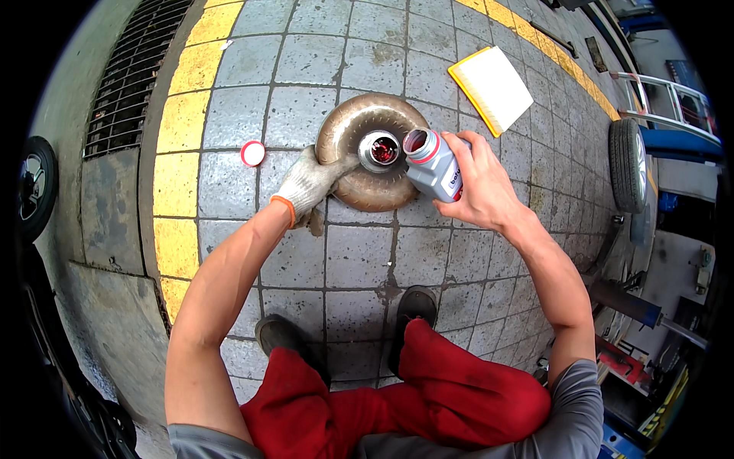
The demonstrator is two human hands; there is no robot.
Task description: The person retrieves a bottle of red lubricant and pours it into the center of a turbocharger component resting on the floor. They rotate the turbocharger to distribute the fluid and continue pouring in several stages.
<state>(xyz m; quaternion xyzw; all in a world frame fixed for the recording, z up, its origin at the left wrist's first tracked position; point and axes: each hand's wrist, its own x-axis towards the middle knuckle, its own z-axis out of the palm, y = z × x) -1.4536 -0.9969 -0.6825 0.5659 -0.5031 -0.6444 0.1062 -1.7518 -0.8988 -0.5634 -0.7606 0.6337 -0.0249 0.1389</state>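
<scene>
A ring-shaped metal housing (352,115) lies on the tiles, with red liquid in its central opening (384,149). My left hand (304,187), in a pale knit glove with an orange cuff, grips its left side. My bare right hand (482,183) holds a grey bottle (432,172) with a red-ringed, uncapped mouth, tilted slightly toward the opening from the right; no falling stream is visible. A round red-and-white cap (252,153) sits on the floor to the left of the housing.
A white air filter (493,88) with yellow edging lies beyond the bottle. Yellow floor strips and a drain grate (141,53) run along the left. Tyres (627,164) stand at both sides, with a ladder-like frame and equipment at the right. My shoes and red-clad knees are below.
</scene>
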